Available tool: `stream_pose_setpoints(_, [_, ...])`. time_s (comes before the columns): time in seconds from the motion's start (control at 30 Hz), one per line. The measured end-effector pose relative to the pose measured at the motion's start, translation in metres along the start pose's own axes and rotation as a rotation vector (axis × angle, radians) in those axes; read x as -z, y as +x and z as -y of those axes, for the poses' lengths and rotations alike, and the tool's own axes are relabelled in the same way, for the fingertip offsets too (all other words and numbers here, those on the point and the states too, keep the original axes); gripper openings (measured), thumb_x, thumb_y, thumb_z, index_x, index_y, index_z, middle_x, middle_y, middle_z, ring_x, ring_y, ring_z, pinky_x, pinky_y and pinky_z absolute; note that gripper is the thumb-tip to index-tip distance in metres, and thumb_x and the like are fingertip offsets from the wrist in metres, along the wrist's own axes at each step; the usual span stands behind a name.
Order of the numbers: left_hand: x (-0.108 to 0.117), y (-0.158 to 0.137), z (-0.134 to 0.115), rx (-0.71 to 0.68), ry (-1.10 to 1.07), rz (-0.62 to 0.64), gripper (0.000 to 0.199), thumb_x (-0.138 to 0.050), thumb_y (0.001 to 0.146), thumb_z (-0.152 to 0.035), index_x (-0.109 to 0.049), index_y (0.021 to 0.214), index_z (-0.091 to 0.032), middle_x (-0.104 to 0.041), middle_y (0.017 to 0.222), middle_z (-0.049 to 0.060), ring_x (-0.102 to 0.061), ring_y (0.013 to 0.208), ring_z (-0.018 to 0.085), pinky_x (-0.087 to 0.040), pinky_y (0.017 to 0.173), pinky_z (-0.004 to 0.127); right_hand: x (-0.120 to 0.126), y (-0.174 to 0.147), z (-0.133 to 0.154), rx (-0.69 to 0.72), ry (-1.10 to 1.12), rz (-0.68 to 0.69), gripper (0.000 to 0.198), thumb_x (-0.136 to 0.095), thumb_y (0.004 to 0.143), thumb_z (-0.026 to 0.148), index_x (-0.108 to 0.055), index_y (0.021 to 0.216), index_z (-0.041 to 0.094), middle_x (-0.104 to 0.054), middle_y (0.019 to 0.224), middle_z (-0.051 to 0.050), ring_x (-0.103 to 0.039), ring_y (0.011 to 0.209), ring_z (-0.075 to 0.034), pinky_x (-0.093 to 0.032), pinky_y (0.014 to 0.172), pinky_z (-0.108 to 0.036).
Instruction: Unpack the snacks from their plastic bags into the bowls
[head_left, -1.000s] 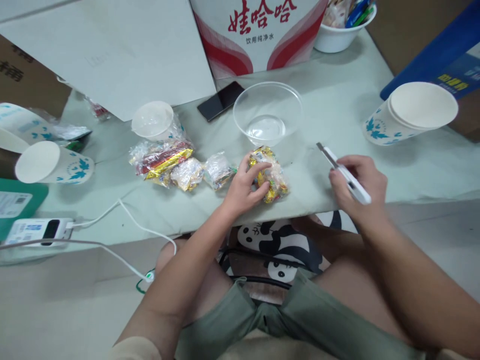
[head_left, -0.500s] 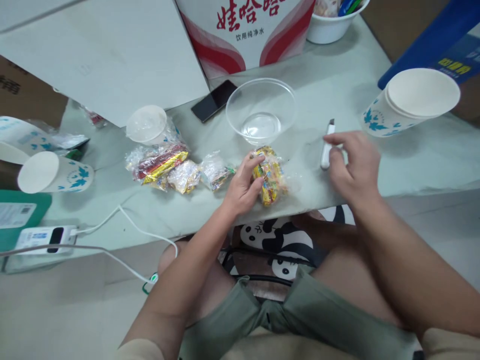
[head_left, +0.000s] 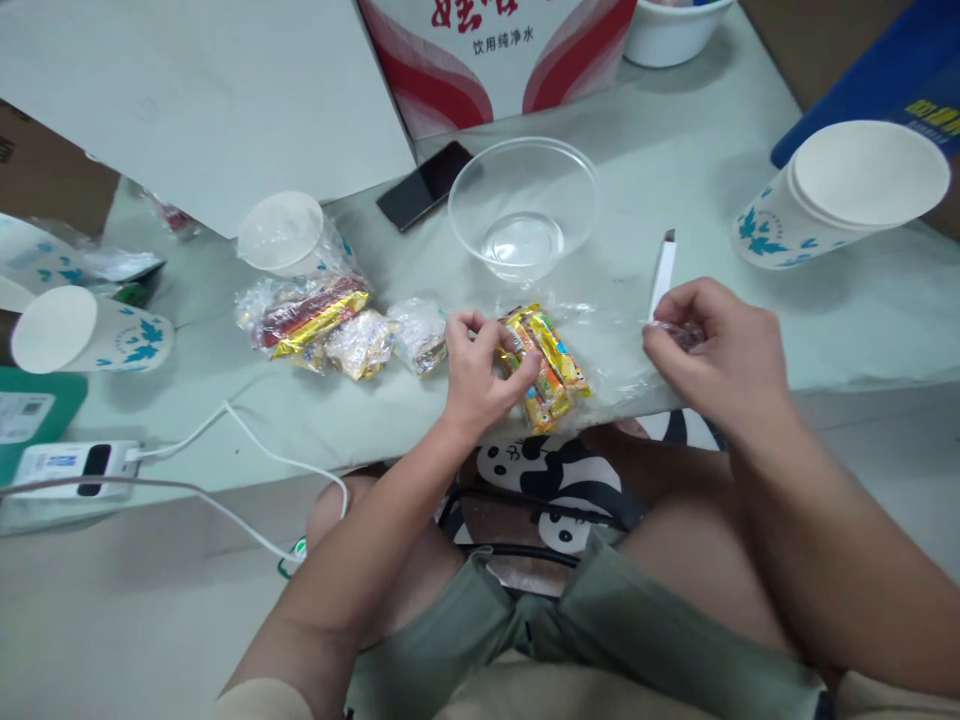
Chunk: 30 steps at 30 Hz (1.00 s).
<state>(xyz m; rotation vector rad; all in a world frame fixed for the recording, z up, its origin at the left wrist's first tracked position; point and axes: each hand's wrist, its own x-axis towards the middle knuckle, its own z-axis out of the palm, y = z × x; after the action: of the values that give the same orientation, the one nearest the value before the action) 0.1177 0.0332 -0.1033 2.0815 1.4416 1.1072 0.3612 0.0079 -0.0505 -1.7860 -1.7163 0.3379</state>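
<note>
Near the table's front edge lies a bundle of small yellow snack packets. My left hand grips its left side, thumb and fingers bent over the packets. From the bundle a clear plastic wrapper stretches out to the right. My right hand is closed in a pinch on the far end of this film, which is bunched at the fingertips. A white utility knife lies just beyond the right hand, its lower part hidden by it. Behind the packets stands a clear plastic bowl.
Several wrapped snack bundles lie to the left, by a paper cup. A phone lies behind them. Stacked paper cups stand right; another cup lies far left. A white cable hangs over the front edge.
My right hand has moved away from beside the knife and now pinches the plastic film, drawn out to the right. The packets show more openly, and my left hand has shifted slightly on them.
</note>
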Motion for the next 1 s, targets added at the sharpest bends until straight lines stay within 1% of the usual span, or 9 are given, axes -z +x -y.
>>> stream_pose_setpoints(0.1, [0.000,0.001,-0.013,0.109,0.057,0.051,0.041,-0.080,0.075,-0.041,-0.046,0.066,-0.021,-0.039,0.095,0.005,-0.047,0.102,0.024,-0.046,0.098,0.043,0.003,0.005,-0.010,-0.094,-0.220,-0.017,0.022,-0.062,0.073,0.024,-0.061,0.094,0.024,-0.066,0.083,-0.003,-0.058,0.070,-0.022,-0.044,0.065,-0.035])
stream_pose_setpoints(0.23, [0.002,0.000,-0.028,0.261,0.112,0.107,0.041,-0.080,0.075,-0.034,-0.046,0.057,-0.019,-0.039,0.097,0.007,-0.046,0.108,0.027,-0.045,0.098,0.045,-0.004,0.004,0.005,0.081,-0.276,-0.111,0.018,-0.056,0.080,0.022,-0.063,0.096,0.022,-0.065,0.099,-0.011,-0.061,0.096,-0.029,-0.047,0.079,-0.041])
stream_pose_setpoints(0.37, [0.007,-0.003,-0.033,0.268,0.060,0.137,0.025,-0.068,0.083,-0.022,-0.058,0.061,-0.019,-0.043,0.095,0.008,-0.048,0.110,0.027,-0.044,0.100,0.046,-0.022,-0.002,0.032,0.213,-0.071,0.278,0.018,-0.051,0.087,0.020,-0.063,0.099,0.021,-0.069,0.093,-0.007,-0.065,0.081,-0.022,-0.047,0.073,-0.035])
stream_pose_setpoints(0.43, [0.012,-0.005,-0.032,0.320,-0.059,0.124,0.021,-0.063,0.086,-0.022,-0.062,0.065,-0.019,-0.047,0.097,0.009,-0.048,0.116,0.028,-0.048,0.096,0.043,-0.031,-0.003,0.040,0.134,-0.034,0.410,0.022,-0.050,0.088,0.022,-0.063,0.105,0.019,-0.072,0.094,-0.008,-0.067,0.079,-0.022,-0.047,0.073,-0.035])
stream_pose_setpoints(0.53, [0.020,-0.005,-0.033,0.498,-0.403,0.116,0.021,-0.064,0.087,-0.030,-0.063,0.068,-0.020,-0.055,0.093,0.009,-0.050,0.122,0.027,-0.053,0.088,0.035,-0.038,-0.003,0.044,-0.019,-0.008,0.461,0.036,-0.051,0.091,0.035,-0.060,0.121,0.016,-0.074,0.100,-0.012,-0.070,0.086,-0.028,-0.050,0.078,-0.040])
stream_pose_setpoints(0.63, [0.026,-0.003,-0.039,0.732,-0.905,0.102,0.021,-0.069,0.084,-0.035,-0.060,0.072,-0.021,-0.065,0.092,0.004,-0.062,0.102,0.020,-0.054,0.084,0.030,-0.042,-0.004,0.046,-0.093,0.073,0.451,0.058,-0.060,0.087,0.048,-0.053,0.134,0.016,-0.071,0.119,-0.017,-0.068,0.105,-0.036,-0.051,0.090,-0.050])
stream_pose_setpoints(0.7, [0.029,0.001,-0.045,0.839,-1.198,0.111,0.022,-0.072,0.080,-0.032,-0.056,0.071,-0.020,-0.071,0.102,0.003,-0.067,0.093,0.017,-0.055,0.084,0.029,-0.047,-0.006,0.047,-0.156,0.230,0.443,0.070,-0.068,0.081,0.049,-0.046,0.140,0.018,-0.066,0.129,-0.017,-0.064,0.116,-0.039,-0.050,0.098,-0.055])
stream_pose_setpoints(0.83, [0.033,0.008,-0.050,0.879,-1.476,0.208,0.014,-0.065,0.079,-0.026,-0.057,0.069,-0.020,-0.076,0.106,0.006,-0.070,0.110,0.023,-0.056,0.095,0.035,-0.060,-0.009,0.049,-0.399,0.874,0.464,0.084,-0.078,0.070,0.040,-0.035,0.142,0.029,-0.063,0.133,-0.009,-0.064,0.120,-0.031,-0.052,0.103,-0.053])
stream_pose_setpoints(1.0, [0.044,0.015,-0.043,0.827,-1.592,0.080,0.011,-0.060,0.081,-0.026,-0.062,0.071,-0.021,-0.077,0.110,0.006,-0.066,0.123,0.025,-0.053,0.104,0.036,-0.063,-0.005,0.050,-0.644,1.411,0.441,0.063,-0.080,0.070,0.030,-0.047,0.123,0.035,-0.067,0.117,0.002,-0.070,0.096,-0.021,-0.063,0.083,-0.042])
